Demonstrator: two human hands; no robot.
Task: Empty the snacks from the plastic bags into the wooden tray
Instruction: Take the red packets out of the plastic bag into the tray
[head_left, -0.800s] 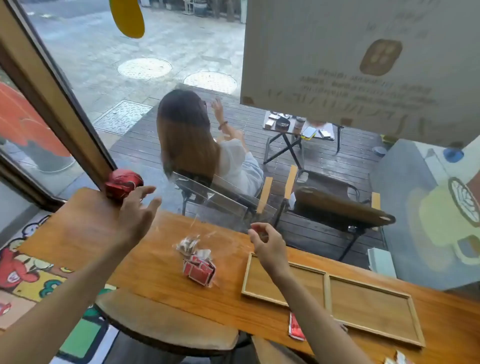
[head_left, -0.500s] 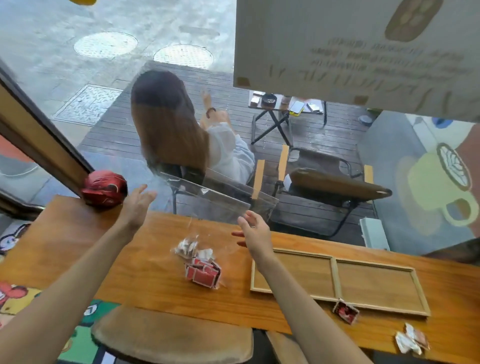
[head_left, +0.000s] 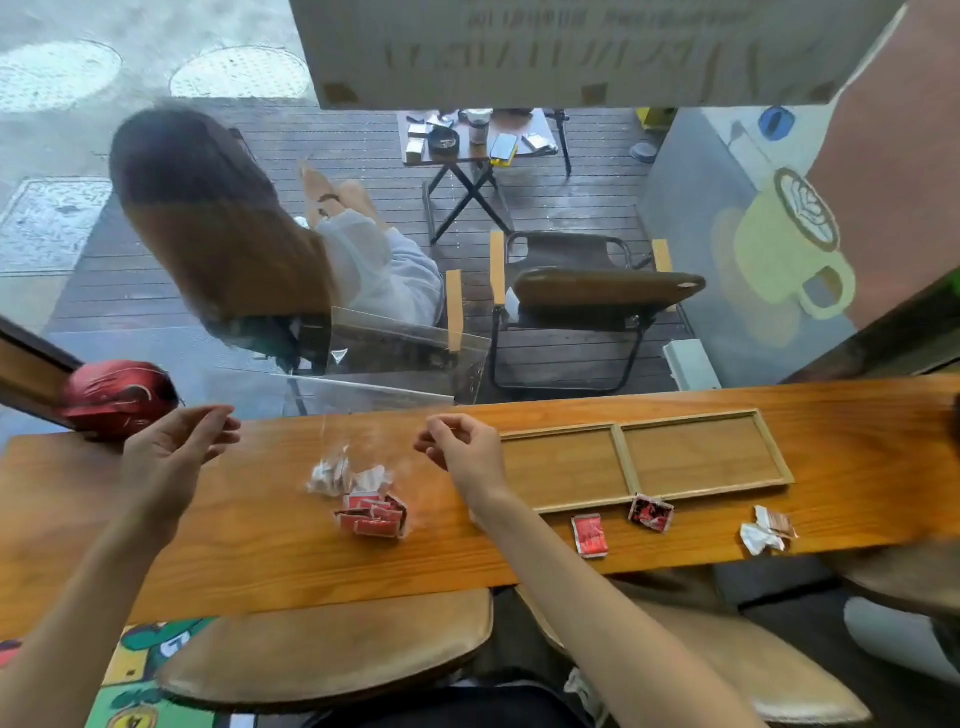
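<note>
Crowding the tray: right hand (head_left: 467, 457) hovers at the left end of the wooden tray (head_left: 627, 462); loose packets (head_left: 589, 535) lie along its near rim.
Bag: bag of snacks (head_left: 371, 514) sits on the counter (head_left: 234, 519) between the hands.
Far left: red helmet (head_left: 117, 397).
Hands: left hand (head_left: 171, 457) and the right are raised with fingers curled; any grip on plastic, cannot tell.
Change: fingers were spread earlier and are now curled; the bag is unmoved.

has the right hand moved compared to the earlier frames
Yes. The right hand moved left: earlier it covered the left edge of the wooden tray, now it is just left of it.
</note>
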